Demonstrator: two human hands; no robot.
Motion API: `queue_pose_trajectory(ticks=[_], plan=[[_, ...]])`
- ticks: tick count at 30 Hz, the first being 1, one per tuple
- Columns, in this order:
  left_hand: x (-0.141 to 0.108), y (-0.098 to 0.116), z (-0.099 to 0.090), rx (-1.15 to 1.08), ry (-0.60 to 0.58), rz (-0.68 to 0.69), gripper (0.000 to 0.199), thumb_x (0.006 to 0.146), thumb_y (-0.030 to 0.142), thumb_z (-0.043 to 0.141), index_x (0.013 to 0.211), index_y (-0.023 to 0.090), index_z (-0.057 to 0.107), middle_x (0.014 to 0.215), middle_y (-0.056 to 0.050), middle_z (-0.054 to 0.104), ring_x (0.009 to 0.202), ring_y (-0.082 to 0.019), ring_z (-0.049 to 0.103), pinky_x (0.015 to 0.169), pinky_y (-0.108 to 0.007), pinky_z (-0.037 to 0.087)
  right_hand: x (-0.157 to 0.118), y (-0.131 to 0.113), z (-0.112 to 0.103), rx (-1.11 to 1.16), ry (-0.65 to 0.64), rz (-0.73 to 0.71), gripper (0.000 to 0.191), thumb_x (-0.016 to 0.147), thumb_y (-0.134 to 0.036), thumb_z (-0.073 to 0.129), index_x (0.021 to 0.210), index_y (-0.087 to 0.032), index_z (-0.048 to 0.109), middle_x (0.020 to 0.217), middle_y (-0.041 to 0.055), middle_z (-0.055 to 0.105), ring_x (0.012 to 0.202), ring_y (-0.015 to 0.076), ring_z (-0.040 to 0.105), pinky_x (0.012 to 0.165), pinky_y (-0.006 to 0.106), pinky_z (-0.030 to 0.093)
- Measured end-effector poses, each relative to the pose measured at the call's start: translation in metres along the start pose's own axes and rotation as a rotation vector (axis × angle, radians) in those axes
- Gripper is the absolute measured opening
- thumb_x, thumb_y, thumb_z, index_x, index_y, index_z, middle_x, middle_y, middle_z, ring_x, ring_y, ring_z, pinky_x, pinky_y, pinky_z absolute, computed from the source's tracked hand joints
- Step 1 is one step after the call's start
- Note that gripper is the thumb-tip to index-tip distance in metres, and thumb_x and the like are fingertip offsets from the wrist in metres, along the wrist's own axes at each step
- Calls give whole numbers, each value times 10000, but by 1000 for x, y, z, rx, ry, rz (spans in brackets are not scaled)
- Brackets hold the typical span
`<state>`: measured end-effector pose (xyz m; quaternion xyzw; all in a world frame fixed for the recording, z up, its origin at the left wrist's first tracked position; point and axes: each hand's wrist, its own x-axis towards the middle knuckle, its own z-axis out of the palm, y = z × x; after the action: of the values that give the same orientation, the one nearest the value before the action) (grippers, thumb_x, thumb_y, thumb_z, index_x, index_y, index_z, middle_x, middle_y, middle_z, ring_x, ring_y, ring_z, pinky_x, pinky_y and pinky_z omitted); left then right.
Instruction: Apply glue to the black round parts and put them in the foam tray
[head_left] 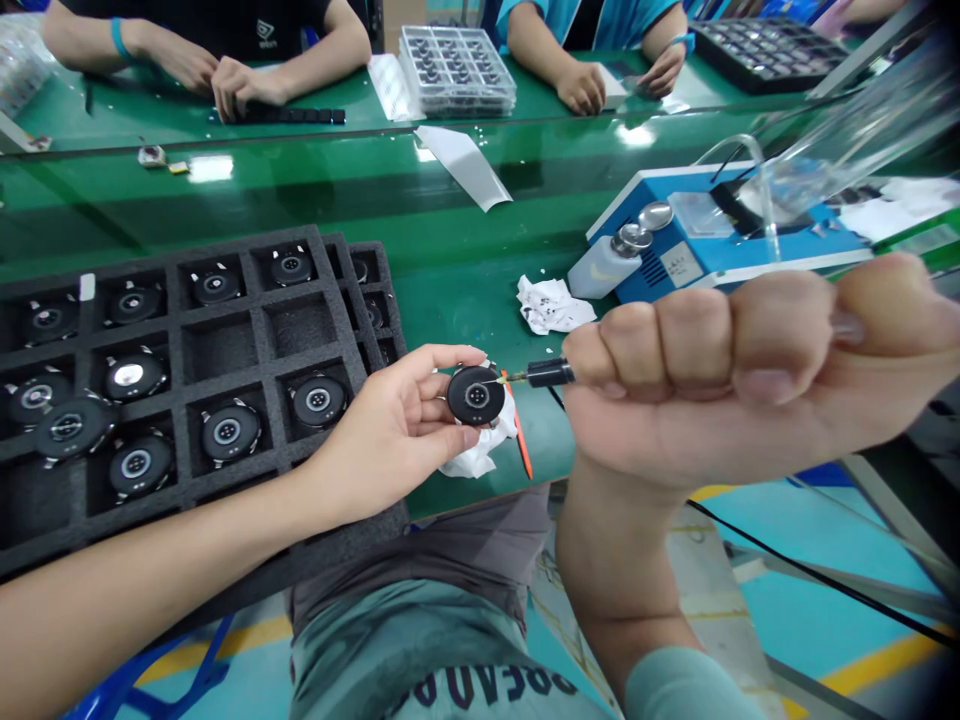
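Observation:
Between its thumb and fingers, my left hand holds a round black watch body, its back with a ringed sensor facing up. My right hand is wrapped round a black-tipped tool, whose thin metal tip reaches the watch's right upper edge. Whether the tip touches it I cannot tell. Left of my hands lies a black foam tray with several similar watch bodies in its compartments. A crumpled white tissue and an orange stick lie below the watch.
Another crumpled tissue lies near a pump bottle and a blue machine. A white sheet is farther back. Across the bench, two people's hands work beside stacked clear trays. A black cable hangs at the lower right.

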<state>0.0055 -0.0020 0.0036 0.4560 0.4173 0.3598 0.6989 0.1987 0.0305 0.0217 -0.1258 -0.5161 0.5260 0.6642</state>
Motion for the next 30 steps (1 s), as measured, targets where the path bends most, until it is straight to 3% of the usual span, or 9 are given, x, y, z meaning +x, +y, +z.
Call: queue_pose_trajectory(ticks=[8,18,30], plan=[[-1,3,3,-7,14,-13,530,747,28,753,1225,180,583,995,-40,752,896,-171,736,838,-310,587,6,-10,3,8,-21,147,673,910,-432,674,471,-200,219,419,-70,82,372,91,98,392,293,237],[-1,3,4,-12,18,-12,536,735,17,760,1217,181,590,1009,-47,763,906,-175,744,842,-308,589,4,-8,7,63,1,136,660,914,-400,671,486,-197,211,437,-72,80,383,80,114,408,282,278],[-1,2,1,-6,7,-7,518,754,36,763,1217,185,585,983,-38,754,903,-171,738,830,-297,584,3,-10,4,18,20,127,669,916,-423,665,485,-200,206,442,-71,52,404,93,80,409,306,227]])
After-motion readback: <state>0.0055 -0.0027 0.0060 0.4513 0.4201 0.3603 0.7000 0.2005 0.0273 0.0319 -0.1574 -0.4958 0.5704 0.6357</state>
